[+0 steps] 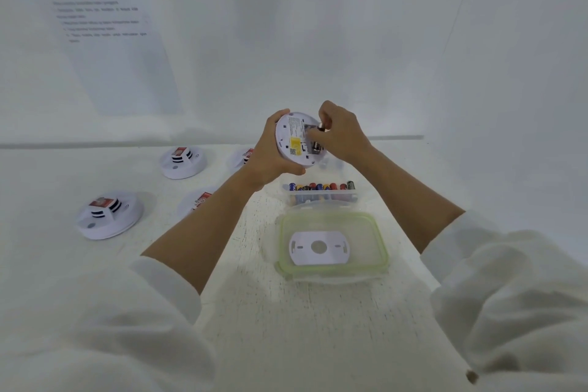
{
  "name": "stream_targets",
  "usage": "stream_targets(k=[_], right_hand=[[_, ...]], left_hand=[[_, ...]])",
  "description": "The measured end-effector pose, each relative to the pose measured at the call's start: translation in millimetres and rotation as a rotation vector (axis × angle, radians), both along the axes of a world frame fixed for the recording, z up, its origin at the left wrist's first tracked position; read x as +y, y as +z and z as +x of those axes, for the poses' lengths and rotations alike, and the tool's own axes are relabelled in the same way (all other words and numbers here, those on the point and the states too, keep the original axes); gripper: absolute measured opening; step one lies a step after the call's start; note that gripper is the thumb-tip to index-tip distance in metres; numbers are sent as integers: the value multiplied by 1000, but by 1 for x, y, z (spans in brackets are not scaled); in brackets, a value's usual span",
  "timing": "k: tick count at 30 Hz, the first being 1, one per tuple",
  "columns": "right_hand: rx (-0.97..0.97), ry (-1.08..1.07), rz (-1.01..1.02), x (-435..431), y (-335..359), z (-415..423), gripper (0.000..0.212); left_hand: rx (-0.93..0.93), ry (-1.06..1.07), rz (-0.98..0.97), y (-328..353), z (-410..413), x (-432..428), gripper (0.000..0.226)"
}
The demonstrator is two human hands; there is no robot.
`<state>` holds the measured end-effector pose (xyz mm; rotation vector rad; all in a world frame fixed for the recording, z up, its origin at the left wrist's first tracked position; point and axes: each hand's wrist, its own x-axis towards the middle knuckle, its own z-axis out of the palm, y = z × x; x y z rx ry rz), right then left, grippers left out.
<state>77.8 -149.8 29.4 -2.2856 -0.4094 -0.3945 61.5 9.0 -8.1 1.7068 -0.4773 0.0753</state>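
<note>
- Holds the smoke detector in the left hand, fingers curled round its rim, lifted above the battery box and a little behind it (label side turned towards the camera).
- Pinches a battery between the fingertips of the right hand, at the detector's open compartment, straight above the battery box.
- Shows the green-rimmed lid flat on the worktop just in front of the battery box, a white mounting plate lying in it.
- Shows four other detectors on the worktop left of the battery box, two partly hidden behind the left arm.
</note>
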Motion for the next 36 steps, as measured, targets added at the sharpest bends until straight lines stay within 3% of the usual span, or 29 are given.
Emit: stream_targets(k=[7,9,12,15,18,24,27,30,32,36], right_hand=[[-101,-53,189,-7,18,-4,17],[34,-140,-17,-18,23,-1,22],[446,-148,-547,-25,10,1,29],[639,-83,-719,-22,-8,0,31],[591,-80,-699,-25,-11,11,31],[277,-207,-502,-22,-11,69,22],[348,-163,-562,-11,-14,88,18],[500,-105,-607,-2,-21,101,36],[565,-91,-664,2,-27,107,27],[508,-77,-726,4,-41,113,26]], left_hand=[[-42,34,20,7,3,3,106],[-42,43,5,8,4,6,107],[-31,62,-14,9,7,7,101],[-32,62,-8,8,13,6,101],[-18,63,-12,7,20,5,101],[3,80,3,2,41,9,104],[8,97,12,1,51,11,102],[24,109,18,0,61,13,103],[38,111,18,-1,65,13,103],[35,111,22,-3,72,13,104]])
